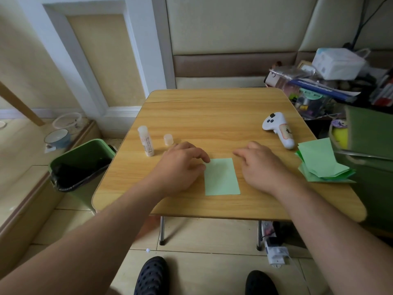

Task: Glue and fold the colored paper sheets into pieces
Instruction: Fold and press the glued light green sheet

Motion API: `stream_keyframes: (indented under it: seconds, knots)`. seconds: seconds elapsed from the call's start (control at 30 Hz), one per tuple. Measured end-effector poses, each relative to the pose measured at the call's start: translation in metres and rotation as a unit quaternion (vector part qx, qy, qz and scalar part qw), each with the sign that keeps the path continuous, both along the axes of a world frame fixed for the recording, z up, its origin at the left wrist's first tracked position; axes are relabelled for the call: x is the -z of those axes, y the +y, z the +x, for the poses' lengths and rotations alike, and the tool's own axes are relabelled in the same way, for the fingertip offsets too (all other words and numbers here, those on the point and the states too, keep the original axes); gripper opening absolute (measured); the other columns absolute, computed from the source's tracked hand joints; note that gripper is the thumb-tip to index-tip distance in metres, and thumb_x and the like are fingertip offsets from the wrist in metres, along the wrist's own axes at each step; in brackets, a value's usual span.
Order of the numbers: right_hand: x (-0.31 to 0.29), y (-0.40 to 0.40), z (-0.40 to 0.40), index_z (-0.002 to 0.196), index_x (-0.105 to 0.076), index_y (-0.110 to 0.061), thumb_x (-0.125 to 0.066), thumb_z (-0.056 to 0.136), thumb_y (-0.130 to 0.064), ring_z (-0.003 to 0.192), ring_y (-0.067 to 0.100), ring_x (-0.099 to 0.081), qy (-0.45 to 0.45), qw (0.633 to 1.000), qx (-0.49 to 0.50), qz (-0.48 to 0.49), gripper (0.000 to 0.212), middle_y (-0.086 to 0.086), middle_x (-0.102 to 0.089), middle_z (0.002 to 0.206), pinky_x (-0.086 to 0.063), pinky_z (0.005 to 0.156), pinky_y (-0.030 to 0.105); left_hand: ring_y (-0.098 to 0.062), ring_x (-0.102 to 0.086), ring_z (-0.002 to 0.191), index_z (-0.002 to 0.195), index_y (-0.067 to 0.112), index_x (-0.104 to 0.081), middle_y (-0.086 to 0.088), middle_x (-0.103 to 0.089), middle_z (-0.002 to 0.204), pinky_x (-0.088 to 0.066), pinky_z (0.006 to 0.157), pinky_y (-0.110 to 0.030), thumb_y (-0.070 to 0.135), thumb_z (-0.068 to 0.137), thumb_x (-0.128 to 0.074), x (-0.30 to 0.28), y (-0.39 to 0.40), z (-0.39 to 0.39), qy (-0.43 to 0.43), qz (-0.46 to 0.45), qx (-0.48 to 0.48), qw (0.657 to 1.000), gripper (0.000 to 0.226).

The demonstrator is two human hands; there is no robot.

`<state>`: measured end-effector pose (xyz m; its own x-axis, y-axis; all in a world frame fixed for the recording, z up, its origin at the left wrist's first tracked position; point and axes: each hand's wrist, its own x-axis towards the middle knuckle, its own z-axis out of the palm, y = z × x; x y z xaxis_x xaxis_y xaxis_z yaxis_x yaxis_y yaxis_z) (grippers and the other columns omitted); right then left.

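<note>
A folded light green paper rectangle lies flat near the front middle of the wooden table. My left hand rests just left of it, its fingertips touching the paper's upper left edge. On the other side, my right hand hovers with loosely curled fingers and holds nothing. A glue stick stands uncapped at the left, its cap beside it. A stack of green paper sheets sits at the table's right edge.
A white handheld controller lies at the back right of the table. A green bin stands on the floor to the left. Cluttered boxes and bags and a green container crowd the right side.
</note>
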<state>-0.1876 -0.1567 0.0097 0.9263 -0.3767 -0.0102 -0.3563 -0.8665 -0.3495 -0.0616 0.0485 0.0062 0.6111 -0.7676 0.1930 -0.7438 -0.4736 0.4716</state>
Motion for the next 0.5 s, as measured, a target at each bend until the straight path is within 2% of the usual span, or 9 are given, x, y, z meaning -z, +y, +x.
stream_keyframes:
  seconds: [0.07,0.17,0.37,0.5]
  knots:
    - [-0.001,0.004,0.002,0.140,-0.061,-0.030,-0.040,0.098,-0.012,0.122,0.027,-0.046,0.021,0.999,0.000,-0.030,0.050,-0.002,-0.050,0.124,-0.047,0.101,0.047,-0.019,-0.054,0.110,0.111,0.041,-0.071,0.009,-0.058,0.114,-0.046,0.100,-0.046,0.028,0.092,-0.068,0.001,0.000,0.001,-0.006,0.005,-0.014,1.000,0.023]
    - [-0.002,0.009,0.006,0.132,-0.066,-0.032,-0.041,0.099,-0.017,0.122,0.026,-0.046,0.025,0.998,0.005,-0.058,0.044,-0.004,-0.050,0.121,-0.044,0.102,0.047,-0.020,-0.053,0.113,0.111,0.043,-0.069,0.009,-0.059,0.117,-0.045,0.100,-0.049,0.029,0.093,-0.065,0.002,0.001,0.002,-0.018,0.003,-0.021,1.000,0.023]
    - [-0.005,0.014,0.013,0.117,-0.068,-0.029,-0.044,0.098,-0.025,0.120,0.024,-0.050,0.016,0.999,0.025,-0.040,0.031,-0.005,-0.054,0.122,-0.044,0.100,0.045,-0.020,-0.050,0.116,0.113,0.042,-0.069,0.009,-0.059,0.120,-0.043,0.100,-0.048,0.024,0.096,-0.060,0.002,0.000,0.003,-0.024,-0.004,-0.029,0.999,0.027]
    - [-0.005,0.018,0.017,0.115,-0.069,-0.023,-0.044,0.096,-0.018,0.120,0.028,-0.054,0.002,0.999,0.047,-0.027,0.031,0.000,-0.057,0.126,-0.048,0.100,0.044,-0.021,-0.050,0.116,0.115,0.040,-0.069,0.007,-0.059,0.122,-0.043,0.100,-0.048,0.019,0.096,-0.056,0.002,-0.001,0.002,-0.027,-0.003,-0.029,0.999,0.031]
